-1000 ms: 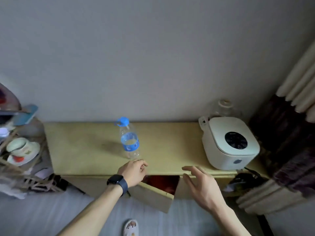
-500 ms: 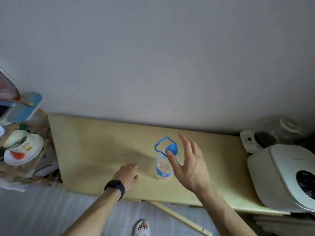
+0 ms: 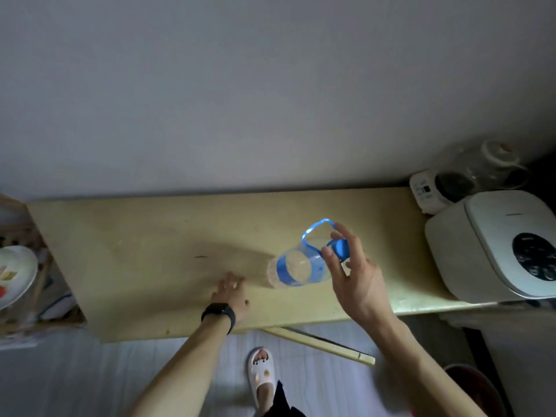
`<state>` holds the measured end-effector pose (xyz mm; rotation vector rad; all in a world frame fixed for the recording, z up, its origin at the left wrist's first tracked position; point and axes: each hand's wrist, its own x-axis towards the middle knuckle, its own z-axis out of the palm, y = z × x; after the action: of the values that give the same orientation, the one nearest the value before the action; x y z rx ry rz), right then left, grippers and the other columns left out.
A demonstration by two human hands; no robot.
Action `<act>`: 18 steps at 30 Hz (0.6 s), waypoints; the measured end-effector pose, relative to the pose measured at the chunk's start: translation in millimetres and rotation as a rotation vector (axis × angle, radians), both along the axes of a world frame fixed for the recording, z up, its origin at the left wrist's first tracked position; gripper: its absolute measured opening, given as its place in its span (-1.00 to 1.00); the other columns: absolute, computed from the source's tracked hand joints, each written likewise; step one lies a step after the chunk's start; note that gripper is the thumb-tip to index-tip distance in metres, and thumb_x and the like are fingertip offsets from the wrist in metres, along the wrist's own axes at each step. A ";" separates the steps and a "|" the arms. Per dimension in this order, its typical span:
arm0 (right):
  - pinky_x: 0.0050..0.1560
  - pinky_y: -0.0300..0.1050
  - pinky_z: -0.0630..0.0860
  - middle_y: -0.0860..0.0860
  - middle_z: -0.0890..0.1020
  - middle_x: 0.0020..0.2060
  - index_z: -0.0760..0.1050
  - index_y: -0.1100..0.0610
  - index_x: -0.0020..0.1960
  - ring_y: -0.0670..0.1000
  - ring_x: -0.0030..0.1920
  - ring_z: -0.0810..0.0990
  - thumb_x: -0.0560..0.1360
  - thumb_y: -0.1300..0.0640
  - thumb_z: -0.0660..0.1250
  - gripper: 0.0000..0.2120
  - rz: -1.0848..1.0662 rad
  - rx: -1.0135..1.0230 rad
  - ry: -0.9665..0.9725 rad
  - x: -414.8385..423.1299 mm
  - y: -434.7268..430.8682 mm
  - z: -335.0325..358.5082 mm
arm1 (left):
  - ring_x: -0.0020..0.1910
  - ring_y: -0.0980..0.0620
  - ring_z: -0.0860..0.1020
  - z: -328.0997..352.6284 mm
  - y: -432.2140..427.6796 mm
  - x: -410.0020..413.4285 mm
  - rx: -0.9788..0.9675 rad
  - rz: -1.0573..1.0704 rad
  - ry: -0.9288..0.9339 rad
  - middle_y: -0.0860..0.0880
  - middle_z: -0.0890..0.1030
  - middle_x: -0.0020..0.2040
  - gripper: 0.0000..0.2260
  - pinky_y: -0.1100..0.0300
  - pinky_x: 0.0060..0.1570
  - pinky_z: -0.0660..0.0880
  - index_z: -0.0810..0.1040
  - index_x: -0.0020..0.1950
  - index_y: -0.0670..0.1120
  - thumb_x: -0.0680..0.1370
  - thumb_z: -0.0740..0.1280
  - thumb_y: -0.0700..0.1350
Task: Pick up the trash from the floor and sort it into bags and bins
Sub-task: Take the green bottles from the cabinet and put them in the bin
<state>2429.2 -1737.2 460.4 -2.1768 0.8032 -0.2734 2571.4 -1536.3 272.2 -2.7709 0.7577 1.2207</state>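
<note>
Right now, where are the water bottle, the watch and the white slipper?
water bottle (image 3: 282,272), head view, on its blue label.
watch (image 3: 218,310), head view, on the black band.
white slipper (image 3: 261,375), head view, on the top strap.

**No readable writing in view**

Nothing printed here can be read. The white cooker (image 3: 469,245) carries a short grey word on its lid, too small and blurred to make out, and a round black control panel (image 3: 534,256) whose pale marks smear into dots. Just behind the cooker, a small white device (image 3: 422,189) shows dark print on its face, likewise illegible. Well to the left of the cooker, the clear plastic bottle (image 3: 296,267) wears a blue label band on which no letters can be made out
</note>
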 end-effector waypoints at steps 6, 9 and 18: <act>-0.10 -0.36 0.47 -0.28 0.66 -0.04 0.34 -0.18 0.44 -0.25 -0.18 0.62 0.58 -0.06 0.30 -0.56 -0.469 0.184 -0.041 -145.4 -38.3 9.4 | 0.26 -0.16 0.49 26.9 -68.5 -39.5 -0.120 -0.111 -0.005 -0.14 0.52 0.29 -0.58 -0.01 0.19 0.47 0.37 0.41 -0.01 0.54 0.23 -0.05; -0.08 -0.16 0.42 -0.13 0.64 -0.17 0.40 -0.08 0.43 -0.14 -0.17 0.63 0.57 -0.02 0.34 -0.56 -0.769 0.199 -0.050 -251.9 -56.6 13.6 | 0.19 -0.09 0.54 37.9 -126.3 -103.8 -0.174 -0.251 0.004 -0.04 0.57 0.23 -0.65 0.07 0.11 0.51 0.42 0.33 0.07 0.53 0.21 -0.04; 0.02 -0.07 0.39 -0.04 0.66 -0.13 0.45 -0.04 0.37 0.09 -0.01 0.59 0.57 -0.11 0.31 -0.60 -1.349 0.331 0.001 -556.4 -95.2 -65.7 | 0.23 -0.02 0.53 17.6 -286.7 -393.6 -0.163 -0.775 0.096 0.02 0.58 0.22 -0.69 0.12 0.18 0.46 0.45 0.32 0.08 0.58 0.20 -0.03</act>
<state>1872.8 -1832.4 394.7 -1.0350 2.0382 -0.7143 2177.8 -1823.0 289.9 -2.1265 1.7700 1.1358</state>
